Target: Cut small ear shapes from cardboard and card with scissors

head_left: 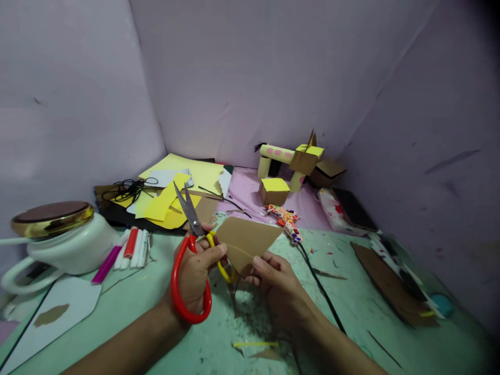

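My left hand [195,273] is closed round red-and-yellow scissors [190,245], whose grey blades stand apart and point up and away from me. My right hand [273,281] pinches the lower edge of a brown cardboard piece [247,240], roughly triangular, held just right of the scissors above the green table [351,297]. The blades are beside the cardboard's left corner, not around it.
A white jar with a gold lid [58,234] stands at the left, with markers [128,247] beside it. Yellow paper sheets [175,192] and black cord lie behind. Cardboard craft models [291,164] stand at the back. Cardboard scraps [390,281] lie right; a black cable [320,284] crosses the table.
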`<state>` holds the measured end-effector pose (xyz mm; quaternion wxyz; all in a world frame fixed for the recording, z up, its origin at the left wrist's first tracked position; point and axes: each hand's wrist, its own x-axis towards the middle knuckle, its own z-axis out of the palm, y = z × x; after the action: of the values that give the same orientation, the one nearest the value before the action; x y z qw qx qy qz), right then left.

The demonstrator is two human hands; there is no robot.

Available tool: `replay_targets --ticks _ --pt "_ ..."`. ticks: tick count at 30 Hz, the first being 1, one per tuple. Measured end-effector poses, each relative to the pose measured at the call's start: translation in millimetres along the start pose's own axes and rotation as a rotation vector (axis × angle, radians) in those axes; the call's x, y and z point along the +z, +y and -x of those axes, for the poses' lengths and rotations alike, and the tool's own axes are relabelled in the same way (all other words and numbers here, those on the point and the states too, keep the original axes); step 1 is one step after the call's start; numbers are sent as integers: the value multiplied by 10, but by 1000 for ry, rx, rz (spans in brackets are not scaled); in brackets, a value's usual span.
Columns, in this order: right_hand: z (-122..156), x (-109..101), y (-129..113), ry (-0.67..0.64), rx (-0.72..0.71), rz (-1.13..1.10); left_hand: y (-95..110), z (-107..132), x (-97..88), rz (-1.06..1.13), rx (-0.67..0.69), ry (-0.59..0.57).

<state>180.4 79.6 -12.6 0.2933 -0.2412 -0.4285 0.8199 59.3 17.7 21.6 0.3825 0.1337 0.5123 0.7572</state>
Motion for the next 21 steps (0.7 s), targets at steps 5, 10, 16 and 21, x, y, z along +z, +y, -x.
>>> replay_targets --ticks 5,10,16,21 --pt "-3 -46 21 82 29 77 -77 -6 16 -58 -6 18" --pt "-8 -16 12 121 12 71 -96 6 22 -92 6 37" --pt "-4 30 43 92 -17 -28 -152 47 15 -99 18 33" --pt "20 50 2 100 -44 -14 -150 40 28 -66 0 40"
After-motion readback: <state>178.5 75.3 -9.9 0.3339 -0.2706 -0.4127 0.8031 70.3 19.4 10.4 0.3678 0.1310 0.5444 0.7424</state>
